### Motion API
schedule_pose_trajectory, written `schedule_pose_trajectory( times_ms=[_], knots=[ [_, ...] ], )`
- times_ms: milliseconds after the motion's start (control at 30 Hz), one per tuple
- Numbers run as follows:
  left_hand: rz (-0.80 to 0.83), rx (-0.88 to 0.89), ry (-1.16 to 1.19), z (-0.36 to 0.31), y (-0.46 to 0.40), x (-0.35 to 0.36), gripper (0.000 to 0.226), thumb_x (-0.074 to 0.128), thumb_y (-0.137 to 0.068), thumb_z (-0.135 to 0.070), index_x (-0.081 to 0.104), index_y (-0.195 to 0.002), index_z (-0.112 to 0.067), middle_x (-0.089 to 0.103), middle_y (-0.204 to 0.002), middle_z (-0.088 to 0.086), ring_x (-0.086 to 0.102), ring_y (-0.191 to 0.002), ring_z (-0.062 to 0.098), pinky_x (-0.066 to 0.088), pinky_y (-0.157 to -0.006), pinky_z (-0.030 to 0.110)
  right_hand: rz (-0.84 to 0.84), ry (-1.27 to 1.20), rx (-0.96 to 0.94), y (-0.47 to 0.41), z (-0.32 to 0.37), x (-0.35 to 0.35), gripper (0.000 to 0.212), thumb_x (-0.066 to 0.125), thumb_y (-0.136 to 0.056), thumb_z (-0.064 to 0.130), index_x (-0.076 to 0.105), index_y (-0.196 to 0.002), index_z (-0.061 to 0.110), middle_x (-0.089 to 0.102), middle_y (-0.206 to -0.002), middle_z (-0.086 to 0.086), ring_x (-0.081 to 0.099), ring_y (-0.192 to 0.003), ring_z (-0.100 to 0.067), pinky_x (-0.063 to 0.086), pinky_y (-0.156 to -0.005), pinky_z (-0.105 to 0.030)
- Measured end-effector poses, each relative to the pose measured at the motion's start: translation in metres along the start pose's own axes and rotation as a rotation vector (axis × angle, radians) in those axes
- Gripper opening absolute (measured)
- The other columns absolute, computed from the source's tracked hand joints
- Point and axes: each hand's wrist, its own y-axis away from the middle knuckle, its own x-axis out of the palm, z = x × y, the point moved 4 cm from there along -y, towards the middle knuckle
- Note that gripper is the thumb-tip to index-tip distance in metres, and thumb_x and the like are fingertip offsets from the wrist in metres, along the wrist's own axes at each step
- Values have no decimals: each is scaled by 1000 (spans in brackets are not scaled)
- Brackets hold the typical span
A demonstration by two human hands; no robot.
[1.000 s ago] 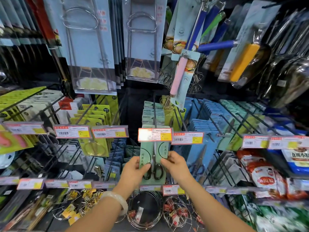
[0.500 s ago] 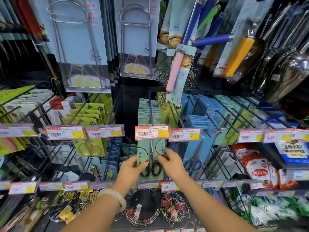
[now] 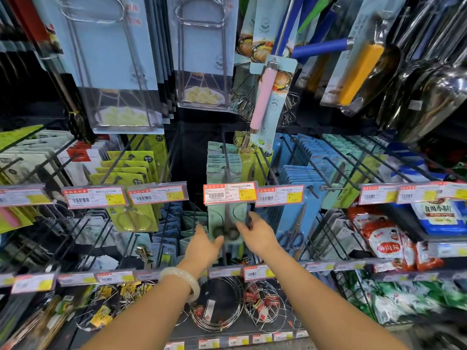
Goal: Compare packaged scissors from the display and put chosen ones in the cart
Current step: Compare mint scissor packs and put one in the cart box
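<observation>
Mint-green scissors pack (image 3: pixel 222 223) hangs on its peg under the orange price tag (image 3: pixel 230 194), long axis vertical, scissor loops low. Head view: left hand (image 3: pixel 202 246) is just below-left of the pack, fingers loose, gripping nothing. Right hand (image 3: pixel 255 233) touches its right edge, finger curl blurred, grip unclear. Right looks nearer for the pull-off.
</observation>
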Motion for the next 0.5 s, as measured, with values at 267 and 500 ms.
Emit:
schedule_pose_trajectory(
  times_ms=[267,500],
  knots=[
    [171,240,-582,-33,15,84,60,57,-89,-35,33,-140,-14,40,-140,13,37,-131,32,36,-107,40,111,225,124,33,-68,-34,49,55,-92,28,40,-133,7,45,-139,-15,45,-127,-30,38,-103,-35],
    [265,643,-913,-141,59,190,55,53,-91,-26,33,-140,-13,35,-142,12,30,-135,31,29,-109,42,22,446,302,87,-185,-144,47,53,-92,36,42,-128,7,46,-132,-16,44,-123,-32,39,-99,-38]
  ],
)
